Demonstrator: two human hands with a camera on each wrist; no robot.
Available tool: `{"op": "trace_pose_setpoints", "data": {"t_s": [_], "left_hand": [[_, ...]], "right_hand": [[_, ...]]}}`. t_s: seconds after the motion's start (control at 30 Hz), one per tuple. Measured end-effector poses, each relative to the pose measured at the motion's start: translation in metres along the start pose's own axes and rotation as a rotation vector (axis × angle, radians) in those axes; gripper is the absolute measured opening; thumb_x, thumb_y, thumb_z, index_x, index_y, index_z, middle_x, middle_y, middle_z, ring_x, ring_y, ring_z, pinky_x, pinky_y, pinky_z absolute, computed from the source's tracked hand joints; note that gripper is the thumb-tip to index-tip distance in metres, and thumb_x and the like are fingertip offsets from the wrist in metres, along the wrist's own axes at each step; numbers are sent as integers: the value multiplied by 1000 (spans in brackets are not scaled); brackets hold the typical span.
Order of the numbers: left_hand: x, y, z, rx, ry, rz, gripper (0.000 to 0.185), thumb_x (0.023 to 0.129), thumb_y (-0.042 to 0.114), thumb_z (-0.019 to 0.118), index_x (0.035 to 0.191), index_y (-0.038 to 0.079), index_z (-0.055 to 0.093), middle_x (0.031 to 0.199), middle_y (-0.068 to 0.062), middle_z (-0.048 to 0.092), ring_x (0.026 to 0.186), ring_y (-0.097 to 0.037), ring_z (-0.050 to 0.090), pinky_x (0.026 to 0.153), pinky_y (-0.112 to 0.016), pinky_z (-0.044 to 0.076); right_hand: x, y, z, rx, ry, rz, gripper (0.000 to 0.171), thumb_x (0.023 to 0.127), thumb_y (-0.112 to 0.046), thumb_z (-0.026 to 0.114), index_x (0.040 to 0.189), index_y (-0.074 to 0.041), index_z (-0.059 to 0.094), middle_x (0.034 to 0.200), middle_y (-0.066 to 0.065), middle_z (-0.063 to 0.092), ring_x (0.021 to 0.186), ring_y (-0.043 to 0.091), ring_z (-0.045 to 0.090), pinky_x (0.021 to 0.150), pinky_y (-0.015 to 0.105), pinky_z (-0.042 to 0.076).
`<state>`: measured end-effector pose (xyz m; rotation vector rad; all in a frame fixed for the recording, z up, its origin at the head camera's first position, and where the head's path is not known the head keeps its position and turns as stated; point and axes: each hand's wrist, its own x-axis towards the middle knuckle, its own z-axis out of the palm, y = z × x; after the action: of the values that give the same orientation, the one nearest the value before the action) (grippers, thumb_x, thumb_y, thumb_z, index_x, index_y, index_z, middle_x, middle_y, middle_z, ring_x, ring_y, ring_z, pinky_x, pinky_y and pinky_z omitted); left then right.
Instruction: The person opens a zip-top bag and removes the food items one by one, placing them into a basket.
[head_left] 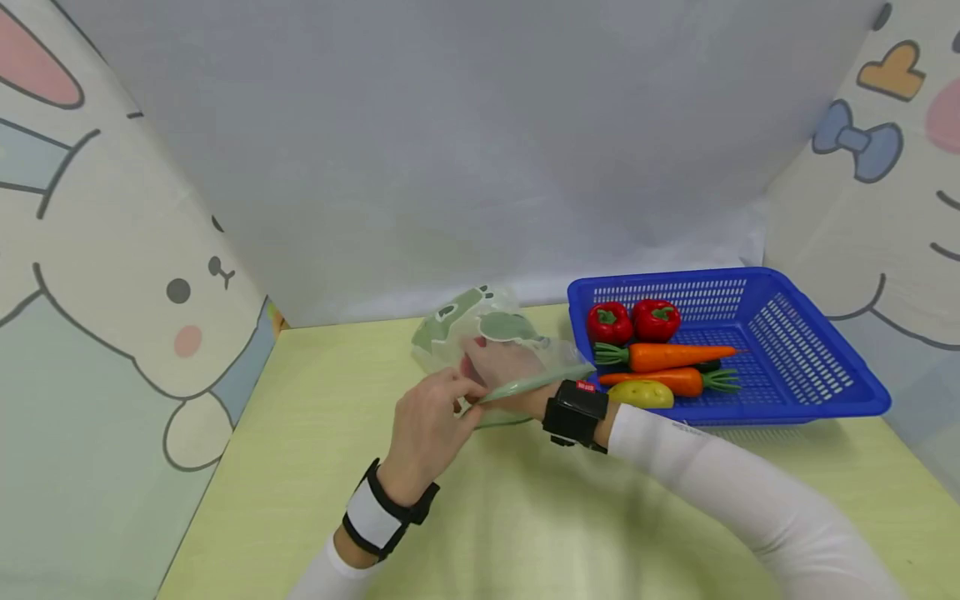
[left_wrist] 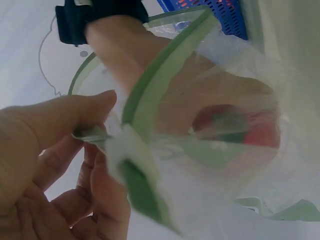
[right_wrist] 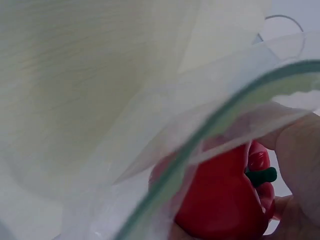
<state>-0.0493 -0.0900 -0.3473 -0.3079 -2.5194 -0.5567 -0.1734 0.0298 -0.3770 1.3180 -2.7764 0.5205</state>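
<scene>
A clear zip bag [head_left: 491,329] with green frog prints lies on the yellow-green table [head_left: 315,417], its green zip rim [left_wrist: 165,75] gaping. My left hand [head_left: 463,393] pinches the near edge of that rim between thumb and fingers [left_wrist: 92,131]. My right hand [head_left: 491,360] reaches inside the bag up to the wrist and holds a red toy pepper [right_wrist: 220,197], whose green stem shows beside my fingers [right_wrist: 300,160]. Through the plastic, the pepper [left_wrist: 252,131] looks blurred red.
A blue slotted basket [head_left: 825,404] stands right of the bag. It holds two red peppers [head_left: 609,323], two orange carrots [head_left: 675,357] and a yellow vegetable [head_left: 641,393]. Cartoon-printed panels wall in the table's left, back and right sides.
</scene>
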Motion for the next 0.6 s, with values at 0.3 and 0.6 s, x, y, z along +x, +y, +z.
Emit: {"op": "trace_pose_setpoints", "data": {"t_s": [0.3,0.6], "left_hand": [[0,-18,9,-17,6,-87,9,82,4,88,88,9,83,81,-3,73,65,-13,66,59,-20,50],[-3,-25,13,0,36,-93,9,83,7,89,88,9,82,85,-4,76,68,-15,68,61,-23,55]], "right_hand": [[-46,-1,-3,-48,45,-135,62,80,-26,92,130,-16,57,119,10,64,105,26,63,89,43,61],[-102,-3,-27,139,-121,-88,76,82,-21,90,147,-15,52,130,10,66,108,25,70,90,41,64]]}}
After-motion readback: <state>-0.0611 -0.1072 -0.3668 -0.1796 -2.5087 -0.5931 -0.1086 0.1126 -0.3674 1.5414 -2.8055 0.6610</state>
